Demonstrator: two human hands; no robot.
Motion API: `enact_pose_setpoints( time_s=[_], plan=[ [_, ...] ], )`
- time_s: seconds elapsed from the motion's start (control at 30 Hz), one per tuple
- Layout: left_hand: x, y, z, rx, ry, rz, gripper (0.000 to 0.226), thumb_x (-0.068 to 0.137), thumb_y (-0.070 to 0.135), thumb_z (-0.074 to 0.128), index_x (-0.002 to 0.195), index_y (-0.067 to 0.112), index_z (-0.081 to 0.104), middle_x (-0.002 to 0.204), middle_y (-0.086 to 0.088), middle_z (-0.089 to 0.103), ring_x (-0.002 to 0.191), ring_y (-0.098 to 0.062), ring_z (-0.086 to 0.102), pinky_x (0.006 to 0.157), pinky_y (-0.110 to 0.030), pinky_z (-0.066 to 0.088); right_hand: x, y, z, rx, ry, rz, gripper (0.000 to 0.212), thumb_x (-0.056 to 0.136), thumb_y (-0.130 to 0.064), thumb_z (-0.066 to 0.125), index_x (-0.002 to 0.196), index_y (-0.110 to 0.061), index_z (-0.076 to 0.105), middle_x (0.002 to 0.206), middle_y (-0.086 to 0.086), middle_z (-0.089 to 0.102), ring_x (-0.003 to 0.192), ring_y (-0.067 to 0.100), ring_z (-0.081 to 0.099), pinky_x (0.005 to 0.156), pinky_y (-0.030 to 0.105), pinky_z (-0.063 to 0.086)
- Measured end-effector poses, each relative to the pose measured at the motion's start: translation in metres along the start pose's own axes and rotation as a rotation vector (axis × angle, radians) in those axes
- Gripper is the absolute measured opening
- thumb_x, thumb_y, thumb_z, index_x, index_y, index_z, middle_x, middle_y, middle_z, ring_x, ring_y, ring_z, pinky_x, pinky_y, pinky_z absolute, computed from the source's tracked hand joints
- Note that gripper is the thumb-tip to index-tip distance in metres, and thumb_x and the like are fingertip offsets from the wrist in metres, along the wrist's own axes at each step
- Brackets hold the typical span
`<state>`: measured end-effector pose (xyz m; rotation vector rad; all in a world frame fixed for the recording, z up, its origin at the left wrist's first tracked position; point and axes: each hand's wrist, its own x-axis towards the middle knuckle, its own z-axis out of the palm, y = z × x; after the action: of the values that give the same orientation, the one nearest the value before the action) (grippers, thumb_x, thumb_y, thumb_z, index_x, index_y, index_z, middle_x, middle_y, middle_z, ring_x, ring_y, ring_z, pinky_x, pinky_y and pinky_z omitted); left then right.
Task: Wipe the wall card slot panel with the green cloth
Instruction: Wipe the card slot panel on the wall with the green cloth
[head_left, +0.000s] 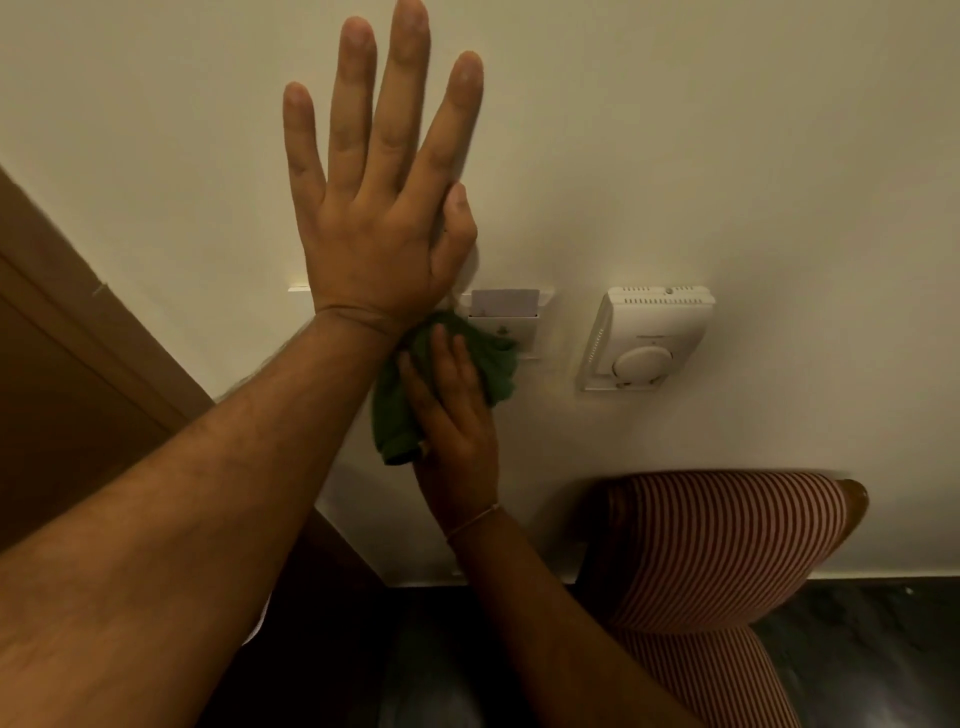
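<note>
A white card slot panel (511, 314) is fixed to the cream wall, with a pale card (505, 302) standing in its slot. My right hand (452, 415) presses a crumpled green cloth (493, 371) against the panel's lower left part, and the cloth hangs down past my palm. My left hand (379, 197) lies flat on the wall above and left of the panel, fingers spread, holding nothing. My left wrist hides the left portion of the panel plate.
A white thermostat (647, 338) with a round dial is mounted to the right of the panel. A brown wooden door frame (78, 332) runs along the left. A red-and-white striped chair (717, 551) stands below right, on a dark floor (857, 649).
</note>
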<state>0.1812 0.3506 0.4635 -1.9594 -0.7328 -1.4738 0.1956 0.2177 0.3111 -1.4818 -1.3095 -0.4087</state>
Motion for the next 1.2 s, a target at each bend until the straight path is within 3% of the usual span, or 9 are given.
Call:
enact_pose_setpoints(
  time_s=[0.13, 0.3, 0.43, 0.53, 0.63, 0.83, 0.93, 1.1, 1.2],
  plan=[
    [-0.001, -0.002, 0.0, 0.006, -0.001, 0.004, 0.058, 0.115, 0.035, 0.037, 0.171, 0.02, 0.036, 0.167, -0.023, 0.043, 0.155, -0.046, 0.032, 0.128, -0.071, 0.024, 0.0, 0.008, -0.012, -0.023, 0.018, -0.038, 0.054, 0.1, -0.003, 0.074, 0.151, -0.008, 0.056, 0.17, 0.009, 0.033, 0.163, 0.031, 0.031, 0.134, 0.042, 0.027],
    [-0.002, -0.004, 0.004, 0.032, 0.024, 0.024, 0.06, 0.111, 0.033, 0.045, 0.17, 0.023, 0.037, 0.167, -0.021, 0.044, 0.156, -0.045, 0.032, 0.136, -0.056, 0.003, -0.004, 0.027, -0.032, -0.042, 0.271, 0.216, 0.051, 0.111, -0.018, 0.06, 0.159, -0.01, 0.045, 0.178, 0.0, 0.019, 0.167, 0.031, 0.02, 0.135, 0.052, 0.026],
    [0.0, -0.004, 0.006, 0.017, 0.031, 0.026, 0.063, 0.112, 0.034, 0.042, 0.174, 0.024, 0.032, 0.167, -0.021, 0.04, 0.156, -0.045, 0.032, 0.137, -0.053, -0.001, -0.005, 0.008, -0.011, 0.006, 0.188, 0.191, 0.053, 0.111, -0.019, 0.058, 0.161, -0.012, 0.041, 0.18, -0.006, 0.008, 0.169, 0.029, 0.011, 0.138, 0.043, 0.018],
    [-0.002, -0.003, 0.004, -0.004, 0.018, 0.041, 0.069, 0.114, 0.035, 0.039, 0.177, 0.03, 0.013, 0.169, -0.019, 0.032, 0.157, -0.046, 0.029, 0.136, -0.062, 0.01, -0.005, 0.009, -0.003, -0.017, 0.048, 0.004, 0.05, 0.104, -0.01, 0.068, 0.151, -0.007, 0.054, 0.177, -0.003, 0.016, 0.169, 0.022, 0.013, 0.137, 0.038, 0.018],
    [-0.003, -0.005, 0.005, -0.016, 0.005, 0.053, 0.069, 0.114, 0.037, 0.037, 0.176, 0.033, 0.006, 0.17, -0.019, 0.026, 0.157, -0.047, 0.026, 0.137, -0.055, -0.002, -0.001, 0.025, -0.014, -0.069, 0.028, -0.118, 0.039, 0.111, -0.01, 0.06, 0.15, -0.007, 0.057, 0.172, 0.002, 0.026, 0.167, 0.023, 0.021, 0.135, 0.04, 0.025],
    [-0.004, -0.009, 0.007, -0.017, 0.011, 0.078, 0.07, 0.114, 0.038, 0.037, 0.175, 0.034, 0.003, 0.169, -0.018, 0.026, 0.156, -0.047, 0.027, 0.138, -0.053, -0.002, -0.005, 0.025, -0.023, -0.027, 0.237, 0.187, 0.056, 0.107, -0.015, 0.068, 0.158, -0.009, 0.044, 0.172, 0.007, 0.027, 0.167, 0.031, 0.017, 0.137, 0.046, 0.019],
    [-0.004, -0.009, 0.009, -0.028, 0.017, 0.08, 0.067, 0.115, 0.041, 0.032, 0.176, 0.035, 0.004, 0.17, -0.018, 0.026, 0.156, -0.046, 0.028, 0.136, -0.049, -0.009, 0.001, 0.007, -0.006, -0.002, 0.155, 0.097, 0.046, 0.108, -0.017, 0.065, 0.151, -0.006, 0.054, 0.172, 0.007, 0.03, 0.168, 0.026, 0.014, 0.137, 0.041, 0.019],
    [-0.005, -0.006, 0.003, -0.038, -0.046, 0.041, 0.067, 0.117, 0.038, 0.032, 0.179, 0.027, 0.01, 0.169, -0.028, 0.039, 0.156, -0.052, 0.036, 0.129, -0.074, 0.021, 0.012, 0.016, -0.006, -0.149, 0.077, -0.194, 0.04, 0.106, -0.008, 0.069, 0.145, -0.008, 0.065, 0.166, 0.013, 0.042, 0.164, 0.026, 0.029, 0.132, 0.041, 0.033],
    [-0.002, -0.006, -0.003, -0.013, -0.052, 0.035, 0.064, 0.113, 0.033, 0.044, 0.173, 0.02, 0.029, 0.167, -0.029, 0.041, 0.156, -0.05, 0.029, 0.13, -0.073, 0.02, 0.001, 0.035, -0.023, -0.139, 0.132, -0.084, 0.04, 0.11, -0.019, 0.063, 0.148, -0.009, 0.06, 0.172, 0.009, 0.031, 0.164, 0.029, 0.026, 0.134, 0.044, 0.029]
  ],
)
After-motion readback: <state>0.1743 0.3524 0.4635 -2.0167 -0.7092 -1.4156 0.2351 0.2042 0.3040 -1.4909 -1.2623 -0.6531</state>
